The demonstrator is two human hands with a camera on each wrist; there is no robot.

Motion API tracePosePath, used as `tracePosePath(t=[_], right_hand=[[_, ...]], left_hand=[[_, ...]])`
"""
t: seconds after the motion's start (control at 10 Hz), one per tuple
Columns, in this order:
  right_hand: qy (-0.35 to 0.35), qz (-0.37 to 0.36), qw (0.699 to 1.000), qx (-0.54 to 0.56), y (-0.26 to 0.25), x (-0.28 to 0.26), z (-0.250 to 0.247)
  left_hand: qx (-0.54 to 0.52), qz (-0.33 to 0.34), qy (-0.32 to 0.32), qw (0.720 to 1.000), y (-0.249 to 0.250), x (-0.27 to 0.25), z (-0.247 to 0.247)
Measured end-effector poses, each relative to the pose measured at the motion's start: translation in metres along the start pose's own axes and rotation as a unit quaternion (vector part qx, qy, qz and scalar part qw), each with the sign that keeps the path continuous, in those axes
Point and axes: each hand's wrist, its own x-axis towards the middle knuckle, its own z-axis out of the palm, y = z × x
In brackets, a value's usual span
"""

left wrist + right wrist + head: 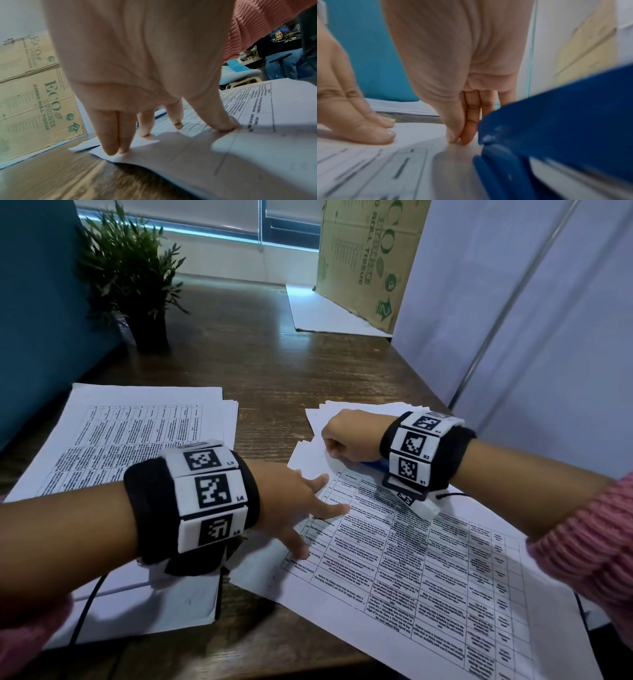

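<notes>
A printed sheet (pixel 428 577) with a ruled table of text lies on top of several fanned loose sheets on the wooden desk (pixel 274 364). My left hand (pixel 305 508) presses on its left part with spread, straight fingers (pixel 111 148). My right hand (pixel 346 436) is curled at the sheet's far left corner. In the right wrist view its thumb and forefinger tips (pixel 458 140) meet on the paper (pixel 368 169), pinching it. A blue stapler-like object (pixel 375 465) lies under my right wrist and looms large and blurred (pixel 565 121) in that view.
A second stack of printed pages (pixel 137 433) lies at the left under my left forearm. A potted plant (pixel 137 275) stands at the back left, and a cardboard tissue box (pixel 366 258) at the back. A white panel (pixel 548 320) closes off the right side.
</notes>
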Motion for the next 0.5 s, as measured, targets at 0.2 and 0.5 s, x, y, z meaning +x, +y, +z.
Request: tracePosePath(t=[0.2, 0.5], right_hand=[[-0.079, -0.025, 0.981, -0.175, -0.025, 0.008, -0.013], [-0.075, -0.043, 0.981, -0.173, -0.036, 0.011, -0.027]], left_hand=[[0.001, -0.006, 0.001, 1.000, 0.002, -0.001, 0.000], [0.002, -0.006, 0.000, 1.000, 0.001, 0.000, 0.000]])
